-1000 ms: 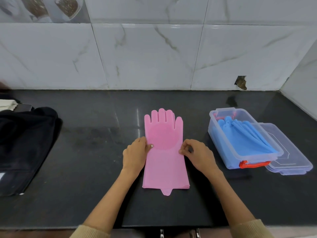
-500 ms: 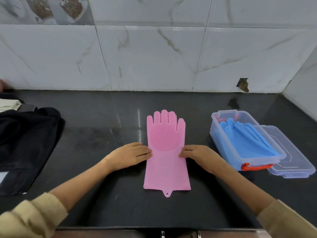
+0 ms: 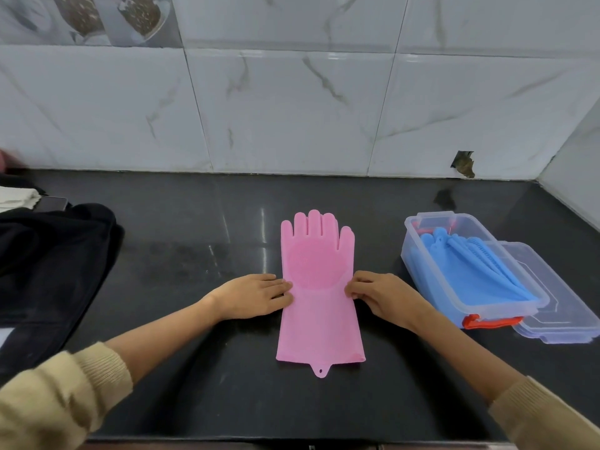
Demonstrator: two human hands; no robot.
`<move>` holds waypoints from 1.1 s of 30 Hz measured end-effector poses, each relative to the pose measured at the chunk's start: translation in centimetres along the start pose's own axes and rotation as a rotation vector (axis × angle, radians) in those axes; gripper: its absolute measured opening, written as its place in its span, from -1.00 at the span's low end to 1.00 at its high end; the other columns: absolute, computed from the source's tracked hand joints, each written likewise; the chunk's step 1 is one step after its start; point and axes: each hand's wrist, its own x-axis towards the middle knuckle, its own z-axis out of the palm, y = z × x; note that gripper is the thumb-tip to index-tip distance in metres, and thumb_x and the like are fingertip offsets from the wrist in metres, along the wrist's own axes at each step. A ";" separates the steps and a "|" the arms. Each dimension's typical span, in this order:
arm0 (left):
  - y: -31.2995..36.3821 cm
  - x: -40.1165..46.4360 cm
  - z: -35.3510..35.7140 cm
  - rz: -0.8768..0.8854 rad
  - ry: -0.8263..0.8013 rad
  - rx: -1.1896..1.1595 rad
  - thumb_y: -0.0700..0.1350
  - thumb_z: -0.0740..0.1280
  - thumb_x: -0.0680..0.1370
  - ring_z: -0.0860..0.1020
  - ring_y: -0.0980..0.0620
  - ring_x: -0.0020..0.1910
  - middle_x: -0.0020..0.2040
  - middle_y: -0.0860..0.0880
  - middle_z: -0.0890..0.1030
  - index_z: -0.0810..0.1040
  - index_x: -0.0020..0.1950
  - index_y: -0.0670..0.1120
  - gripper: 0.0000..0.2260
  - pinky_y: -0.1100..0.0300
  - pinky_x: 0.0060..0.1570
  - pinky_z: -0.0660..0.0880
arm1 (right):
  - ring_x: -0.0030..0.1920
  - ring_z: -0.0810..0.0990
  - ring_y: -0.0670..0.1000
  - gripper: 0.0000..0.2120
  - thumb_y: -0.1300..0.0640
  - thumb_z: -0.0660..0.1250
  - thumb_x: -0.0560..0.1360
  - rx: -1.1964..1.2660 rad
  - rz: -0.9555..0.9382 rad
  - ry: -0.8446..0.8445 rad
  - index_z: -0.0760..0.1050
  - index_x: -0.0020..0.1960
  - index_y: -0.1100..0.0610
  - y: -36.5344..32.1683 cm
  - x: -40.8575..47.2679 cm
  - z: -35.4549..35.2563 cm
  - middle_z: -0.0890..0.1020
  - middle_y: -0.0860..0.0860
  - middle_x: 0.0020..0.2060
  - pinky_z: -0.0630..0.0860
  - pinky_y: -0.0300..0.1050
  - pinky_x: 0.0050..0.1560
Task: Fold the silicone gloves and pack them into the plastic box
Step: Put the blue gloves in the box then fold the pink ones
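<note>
A pink silicone glove [image 3: 319, 319] lies flat on the black counter, fingers pointing toward the wall, cuff tab nearest me. My left hand [image 3: 250, 297] lies flat beside it, straight fingertips touching the glove's left edge at the wrist. My right hand [image 3: 383, 297] rests at the right edge, fingertips against the glove at the same height. To the right stands the clear plastic box [image 3: 409, 251], open, with blue silicone gloves [image 3: 467, 274] inside.
The box's clear lid [image 3: 558, 306] lies against its right side, and an orange latch [image 3: 487, 321] hangs on its near end. A black cloth [image 3: 48, 264] covers the counter's left, with a white cloth [image 3: 16, 196] behind it. A tiled wall bounds the back.
Both hands went from pinching the glove's edges from above to lying low beside it, forearms spread outward. The glove stays flat in place.
</note>
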 end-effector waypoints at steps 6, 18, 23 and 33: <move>0.1 0.1 -1.0 -0.013 -0.040 -0.002 0.04 -0.02 0.56 0.21 -0.19 -0.24 -0.27 -0.04 0.28 0.28 -0.21 -0.04 -0.77 -0.13 -0.10 0.19 | -0.02 0.56 -0.13 -0.76 0.09 0.19 0.58 0.056 0.066 0.040 0.51 0.20 0.03 -0.3 0.3 0.1 0.57 -0.08 0.17 0.42 -0.35 0.13; -8.5 2.2 -3.2 -0.498 -0.832 -0.177 -0.05 0.13 0.32 0.51 0.08 -0.43 -0.52 0.02 0.58 0.47 -0.26 -0.04 -0.85 0.25 -0.36 0.26 | -0.19 0.47 0.14 -0.64 0.05 0.01 0.57 0.185 0.628 0.157 0.41 -0.25 0.21 -1.8 7.7 -0.4 0.51 0.13 -0.25 0.37 -0.08 -0.15; -7.9 2.5 -2.5 -0.585 -0.798 -0.120 -0.04 0.12 0.36 0.55 0.03 -0.38 -0.48 -0.01 0.57 0.45 -0.28 -0.06 -0.84 0.25 -0.35 0.26 | -0.20 0.50 0.10 -0.59 0.03 -0.04 0.58 0.236 0.776 0.187 0.45 -0.22 0.21 -1.5 9.0 0.4 0.55 0.13 -0.23 0.40 -0.08 -0.15; -6.4 1.5 -1.4 -0.563 -0.626 0.023 -0.07 0.09 0.53 0.47 -0.08 -0.22 -0.07 -0.09 0.64 0.58 -0.06 -0.15 -0.70 0.16 -0.18 0.32 | -0.39 0.43 -0.03 -0.47 -0.19 -0.13 0.61 0.126 0.726 0.322 0.30 -0.37 0.08 -1.8 7.6 1.8 0.50 0.01 -0.36 0.35 -0.12 -0.23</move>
